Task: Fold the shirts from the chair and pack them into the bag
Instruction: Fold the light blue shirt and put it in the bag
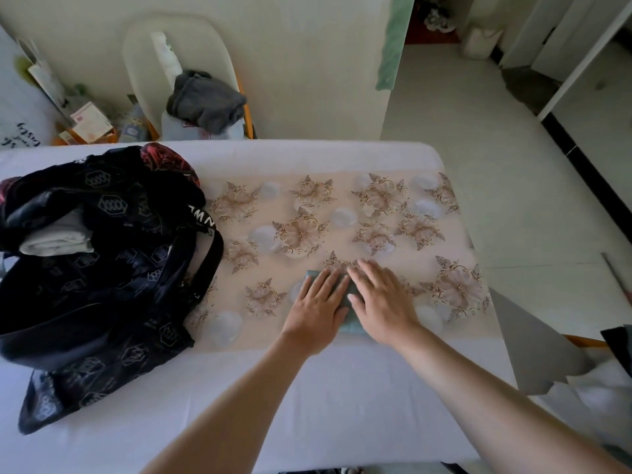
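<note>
Cloth-covered table (342, 388): a folded teal shirt (351, 326) is pressed under left hand (316, 309) and right hand (381, 302), fingers (328, 282) straight, slightly apart. Folding is judged done; transfer to the bag (102, 268), left of the fingers, is required.

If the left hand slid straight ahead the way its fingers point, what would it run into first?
Probably the right hand: the left hand lies flat on the folded shirt, angled toward the right hand's fingers just ahead. Past them, only flowered cloth shows.
</note>
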A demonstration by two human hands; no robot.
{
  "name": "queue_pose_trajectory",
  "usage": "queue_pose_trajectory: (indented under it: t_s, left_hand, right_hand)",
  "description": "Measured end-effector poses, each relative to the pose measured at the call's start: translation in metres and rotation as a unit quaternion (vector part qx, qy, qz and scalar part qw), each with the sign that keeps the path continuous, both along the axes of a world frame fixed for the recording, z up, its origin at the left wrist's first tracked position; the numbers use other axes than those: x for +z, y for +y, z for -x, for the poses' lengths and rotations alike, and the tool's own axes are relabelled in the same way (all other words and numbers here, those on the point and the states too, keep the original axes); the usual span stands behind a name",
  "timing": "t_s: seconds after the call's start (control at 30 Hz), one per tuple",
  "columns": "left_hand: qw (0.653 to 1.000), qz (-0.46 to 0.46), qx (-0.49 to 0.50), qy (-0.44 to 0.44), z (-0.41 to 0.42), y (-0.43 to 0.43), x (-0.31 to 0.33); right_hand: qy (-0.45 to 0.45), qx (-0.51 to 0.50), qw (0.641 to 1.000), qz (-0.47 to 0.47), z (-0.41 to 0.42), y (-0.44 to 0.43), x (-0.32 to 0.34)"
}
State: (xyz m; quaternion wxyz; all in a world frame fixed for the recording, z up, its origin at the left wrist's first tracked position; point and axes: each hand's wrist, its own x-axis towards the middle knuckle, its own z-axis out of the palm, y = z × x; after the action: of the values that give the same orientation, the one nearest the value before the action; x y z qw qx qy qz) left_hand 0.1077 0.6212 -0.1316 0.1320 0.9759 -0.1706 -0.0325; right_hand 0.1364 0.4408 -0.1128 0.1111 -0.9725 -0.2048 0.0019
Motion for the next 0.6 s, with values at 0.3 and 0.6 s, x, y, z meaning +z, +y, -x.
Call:
queue_pose_trajectory:
  t_s: [0.3,0.6]
  left_hand:
    - [0.978,0.111,0.077,0.156,-0.011,0.002,0.007]
    - [0.824,0.24,0.42,0.295,-0.055,-0.004,0.045]
  right_hand:
    - [0.06,-0.013,0.998,0.012,0.003,-0.011,-0.023]
    - [0.132,-0.049,0.99,-0.006,0.01,-0.01,-0.022]
